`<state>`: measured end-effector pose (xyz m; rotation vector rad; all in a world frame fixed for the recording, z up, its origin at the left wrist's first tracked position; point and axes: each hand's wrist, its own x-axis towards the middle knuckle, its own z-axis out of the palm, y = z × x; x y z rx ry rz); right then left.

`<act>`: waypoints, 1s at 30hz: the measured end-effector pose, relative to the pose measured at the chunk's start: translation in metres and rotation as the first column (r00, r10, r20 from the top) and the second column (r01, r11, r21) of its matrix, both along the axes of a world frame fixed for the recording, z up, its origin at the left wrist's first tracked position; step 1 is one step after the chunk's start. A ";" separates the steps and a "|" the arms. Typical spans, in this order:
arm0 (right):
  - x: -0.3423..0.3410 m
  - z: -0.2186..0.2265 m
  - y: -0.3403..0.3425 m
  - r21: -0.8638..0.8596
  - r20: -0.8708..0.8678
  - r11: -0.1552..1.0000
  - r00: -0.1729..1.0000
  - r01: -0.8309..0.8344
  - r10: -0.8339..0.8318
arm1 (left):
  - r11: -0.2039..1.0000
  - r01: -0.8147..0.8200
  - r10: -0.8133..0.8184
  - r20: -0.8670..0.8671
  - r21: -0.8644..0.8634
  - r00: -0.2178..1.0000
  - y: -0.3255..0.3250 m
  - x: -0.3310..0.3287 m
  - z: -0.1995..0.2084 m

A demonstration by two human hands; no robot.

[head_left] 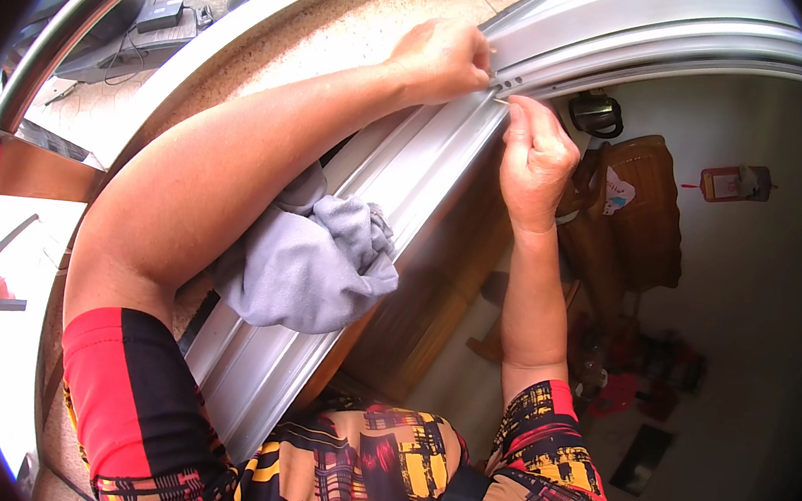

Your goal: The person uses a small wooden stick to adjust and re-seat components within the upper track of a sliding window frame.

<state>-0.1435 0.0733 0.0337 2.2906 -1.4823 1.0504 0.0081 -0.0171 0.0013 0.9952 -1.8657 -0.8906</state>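
A pale metal sliding-window track runs diagonally past me, with small dark holes at its far corner. My left hand reaches across it to that corner, fingers curled closed against the upright frame; what they hold, if anything, is hidden. Facing it from the room side, my right hand is closed in a pinch. A thin, pale, stick-like tip pokes out between its thumb and forefinger, touching or nearly touching the track's edge. Beneath my left forearm, a crumpled grey cloth lies draped over the track.
Outside the window is a speckled stone ledge, bounded by a curved metal rail. On the room side stand a brown wooden chair and a dark kettle-like object. A silver window sash frame extends along the upper right.
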 end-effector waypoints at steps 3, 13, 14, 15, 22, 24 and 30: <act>0.003 0.004 -0.004 -0.058 -0.072 0.998 0.997 -0.002 -0.002 | 1.000 -0.010 0.010 0.002 -0.002 1.000 0.000 0.001 -0.002; 0.007 0.022 -0.022 -0.033 -0.381 0.998 0.923 0.049 -0.058 | 0.998 0.012 -0.014 0.028 0.069 1.000 0.002 0.004 0.004; 0.006 0.021 -0.022 -0.030 -0.378 0.998 0.924 0.059 -0.067 | 0.998 0.007 -0.009 0.025 0.066 1.000 0.003 0.004 0.005; 0.006 0.020 -0.022 -0.028 -0.375 0.997 0.924 0.073 -0.078 | 0.998 0.006 -0.008 0.023 0.064 1.000 0.003 0.004 0.005; 0.006 0.019 -0.024 -0.002 -0.297 0.995 0.950 0.101 -0.097 | 0.999 -0.012 0.010 0.034 0.044 0.999 0.003 0.004 0.003; 0.004 0.016 -0.023 -0.007 -0.274 0.995 0.957 0.099 -0.097 | 0.999 -0.011 0.009 0.038 0.037 0.999 0.004 0.004 0.004; 0.006 0.012 -0.024 0.056 -0.262 0.988 0.957 0.141 -0.122 | 1.000 -0.013 0.013 0.034 0.017 0.999 0.004 0.003 0.004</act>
